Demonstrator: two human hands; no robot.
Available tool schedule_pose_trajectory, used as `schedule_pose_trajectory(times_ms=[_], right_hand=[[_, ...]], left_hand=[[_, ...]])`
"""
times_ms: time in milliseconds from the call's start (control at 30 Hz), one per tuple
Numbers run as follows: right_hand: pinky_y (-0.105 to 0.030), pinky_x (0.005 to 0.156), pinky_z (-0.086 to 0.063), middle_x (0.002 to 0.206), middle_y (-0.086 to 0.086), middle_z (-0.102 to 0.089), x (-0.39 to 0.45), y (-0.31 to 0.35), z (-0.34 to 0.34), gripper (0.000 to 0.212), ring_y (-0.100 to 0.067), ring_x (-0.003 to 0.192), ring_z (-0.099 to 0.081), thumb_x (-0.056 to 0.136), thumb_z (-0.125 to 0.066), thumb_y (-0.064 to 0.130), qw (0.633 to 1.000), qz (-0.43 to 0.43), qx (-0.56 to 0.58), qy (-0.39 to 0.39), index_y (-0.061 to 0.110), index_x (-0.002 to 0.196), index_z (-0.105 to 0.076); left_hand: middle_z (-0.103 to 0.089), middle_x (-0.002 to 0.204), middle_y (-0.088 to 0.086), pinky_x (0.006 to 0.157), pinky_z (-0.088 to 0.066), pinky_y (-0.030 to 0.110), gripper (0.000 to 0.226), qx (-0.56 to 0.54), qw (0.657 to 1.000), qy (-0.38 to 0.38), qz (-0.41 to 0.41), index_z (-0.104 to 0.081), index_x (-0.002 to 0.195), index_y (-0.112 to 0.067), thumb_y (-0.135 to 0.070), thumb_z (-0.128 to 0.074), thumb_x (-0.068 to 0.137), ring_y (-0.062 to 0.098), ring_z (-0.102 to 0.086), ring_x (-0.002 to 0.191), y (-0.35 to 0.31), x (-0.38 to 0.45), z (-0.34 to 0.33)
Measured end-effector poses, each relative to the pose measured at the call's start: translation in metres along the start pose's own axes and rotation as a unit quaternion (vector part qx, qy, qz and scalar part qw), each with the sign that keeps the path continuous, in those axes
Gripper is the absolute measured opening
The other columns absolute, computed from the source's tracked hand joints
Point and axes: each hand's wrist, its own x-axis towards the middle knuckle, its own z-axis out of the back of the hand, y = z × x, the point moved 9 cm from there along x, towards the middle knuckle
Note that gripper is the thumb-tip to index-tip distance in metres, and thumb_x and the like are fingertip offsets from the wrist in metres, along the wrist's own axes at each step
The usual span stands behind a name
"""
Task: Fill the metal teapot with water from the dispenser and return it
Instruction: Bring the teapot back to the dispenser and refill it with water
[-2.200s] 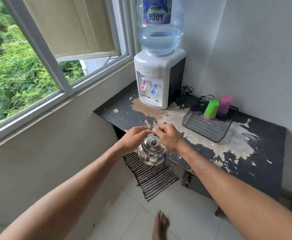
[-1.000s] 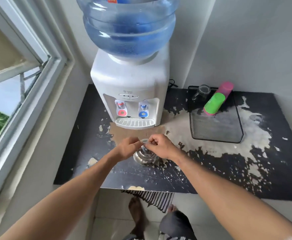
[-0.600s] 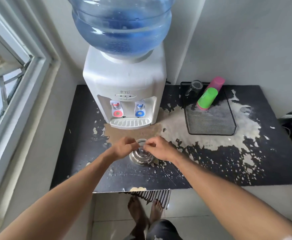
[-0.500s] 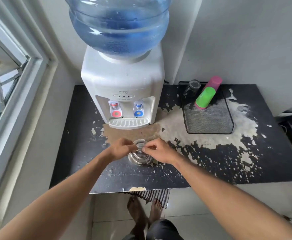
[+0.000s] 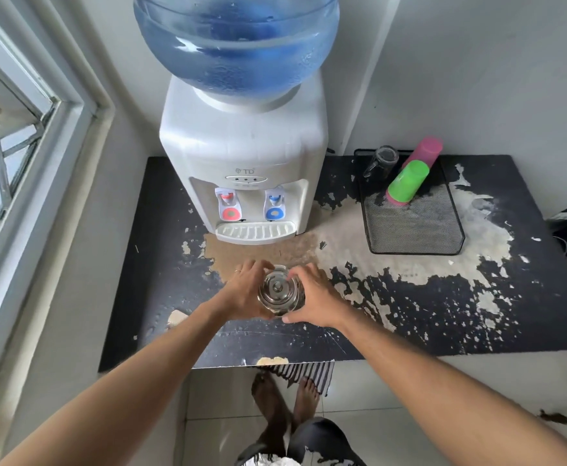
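both hands are cupped around the metal teapot [image 5: 279, 295], the left hand [image 5: 243, 290] pressed to its left side with a ring showing on one finger, the right hand [image 5: 315, 299] wrapped on its right side with the thumb low at the front. the teapot sits between the palms, lid on with its small knob facing up, at the desk [image 5: 527, 314] surface near the front edge; whether its base rests on the desk or is just lifted cannot be told. straight behind it stands the white water dispenser [image 5: 243, 156] with a red tap [image 5: 230, 206] on the left, a blue tap [image 5: 275, 206] on the right and a drip tray [image 5: 254, 232] below them, topped by a large blue water bottle [image 5: 236, 45]. to the right on the peeling black desk lies a mesh tray [image 5: 413, 227] holding a green cup [image 5: 406, 181], a pink cup [image 5: 424, 149] and a small glass [image 5: 382, 159]. a window frame [image 5: 40, 163] runs along the left.
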Motion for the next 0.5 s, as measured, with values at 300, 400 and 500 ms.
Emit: schedule_pose_trajectory(times_ms=[300,400,500], right_hand=[[-0.049,0.124,-0.025,0.170,0.002,-0.003,0.011,-0.023,-0.020,0.143,-0.027,0.155,-0.015,0.057,-0.096,0.047,1.000,-0.018,0.008,0.002,0.026,0.162,-0.002],[-0.048,0.123,-0.027,0.168,0.001,-0.014,0.014,-0.018,-0.013,0.136,-0.024,0.153,-0.022,0.059,-0.093,0.056,1.000,0.010,0.017,-0.007,0.027,0.162,-0.010],[-0.043,0.121,-0.029,0.165,-0.001,-0.024,0.017,0.001,0.004,0.104,-0.020,0.150,-0.028,0.077,-0.086,0.046,0.998,0.049,0.026,-0.040,0.026,0.160,-0.026]], left_hand=[[-0.040,0.157,0.013,0.116,-0.039,0.056,0.141,0.025,0.999,0.012,0.043,-0.016,0.161,-0.010,-0.049,-0.099,0.053,0.036,-0.050,0.137,0.019,0.013,-0.022],[-0.040,0.156,0.011,0.114,-0.042,0.057,0.147,0.006,0.999,0.024,0.032,-0.015,0.160,-0.012,-0.060,-0.096,0.047,0.036,-0.052,0.135,0.022,0.014,-0.021],[-0.038,0.158,0.011,0.117,-0.040,0.055,0.151,-0.005,0.999,0.034,0.030,-0.013,0.161,-0.012,-0.064,-0.095,0.046,0.034,-0.050,0.138,0.020,0.014,-0.019]])
